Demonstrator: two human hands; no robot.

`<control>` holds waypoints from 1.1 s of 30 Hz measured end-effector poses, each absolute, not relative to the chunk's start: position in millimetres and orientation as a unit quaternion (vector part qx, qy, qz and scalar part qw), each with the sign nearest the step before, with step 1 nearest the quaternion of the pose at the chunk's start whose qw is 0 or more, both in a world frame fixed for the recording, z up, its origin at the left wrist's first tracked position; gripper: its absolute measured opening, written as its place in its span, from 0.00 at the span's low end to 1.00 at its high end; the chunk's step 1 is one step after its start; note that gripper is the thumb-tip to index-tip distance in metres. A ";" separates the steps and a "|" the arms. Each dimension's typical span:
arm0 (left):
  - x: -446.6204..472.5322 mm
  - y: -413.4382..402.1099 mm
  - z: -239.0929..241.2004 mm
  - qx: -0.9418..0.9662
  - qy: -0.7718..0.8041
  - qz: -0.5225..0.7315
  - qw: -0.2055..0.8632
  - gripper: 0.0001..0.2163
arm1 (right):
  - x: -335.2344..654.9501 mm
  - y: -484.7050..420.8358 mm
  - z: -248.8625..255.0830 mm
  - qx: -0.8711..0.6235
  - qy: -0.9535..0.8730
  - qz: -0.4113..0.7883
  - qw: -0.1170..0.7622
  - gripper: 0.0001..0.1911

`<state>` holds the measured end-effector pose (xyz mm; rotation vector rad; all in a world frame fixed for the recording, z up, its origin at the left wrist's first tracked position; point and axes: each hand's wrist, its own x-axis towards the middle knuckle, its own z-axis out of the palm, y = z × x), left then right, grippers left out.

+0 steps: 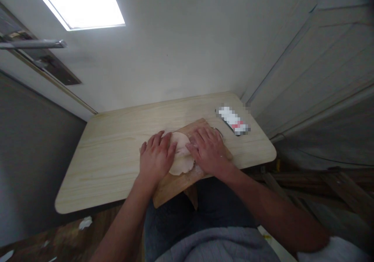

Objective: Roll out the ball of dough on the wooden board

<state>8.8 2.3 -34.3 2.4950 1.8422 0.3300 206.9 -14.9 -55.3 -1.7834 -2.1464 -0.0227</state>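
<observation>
A round, flat sheet of pale dough lies on a wooden cutting board. From the left, my left hand rests palm down over the dough's edge, its fingers stretched out and slightly apart. My right hand lies palm down across the dough's right side and the board, fingers extended. Both thumbs point inward over the dough. Between them a pale band crosses the sheet; whether it is a fold or a thin rolling pin I cannot tell. The palms hide whatever is beneath them.
The board sits on a light wood-grain table, its near corner jutting past the front edge. A metal ring shows at the board's right. A phone with a blurred screen lies at the back right. Behind stands a white door with a handle.
</observation>
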 end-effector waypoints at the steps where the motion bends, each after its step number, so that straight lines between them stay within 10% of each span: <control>1: 9.3 -3.7 -35.0 0.799 0.591 0.110 0.003 0.23 | 207.5 -20.5 -57.0 -0.626 -0.759 -0.010 0.179 0.31; 33: 8.9 -52.7 -37.7 0.817 0.570 0.092 0.001 0.24 | 210.1 -75.9 -73.8 -0.619 -0.750 -0.022 0.234 0.34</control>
